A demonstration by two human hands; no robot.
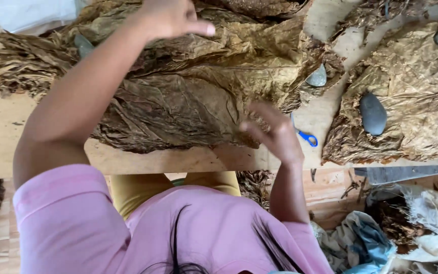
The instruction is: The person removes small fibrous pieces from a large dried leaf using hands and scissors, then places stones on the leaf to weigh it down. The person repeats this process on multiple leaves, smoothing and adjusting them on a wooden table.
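A large pile of dried brown leaves (188,96) lies spread on a wooden table (153,161). My left hand (171,18) reaches to the far side of the pile and rests on the top leaf, thumb pointing right and fingers curled under; the frame's edge cuts it, so its hold is unclear. My right hand (276,134) is blurred, with fingers apart, at the pile's near right edge and touching the leaf there. Just right of it lie blue-handled scissors (306,136).
A second leaf pile (406,101) at the right carries dark stones (372,113). A grey stone (318,77) sits between the piles and another stone (83,44) on the left. Shredded leaves (11,61) lie far left and cloths (361,243) lower right.
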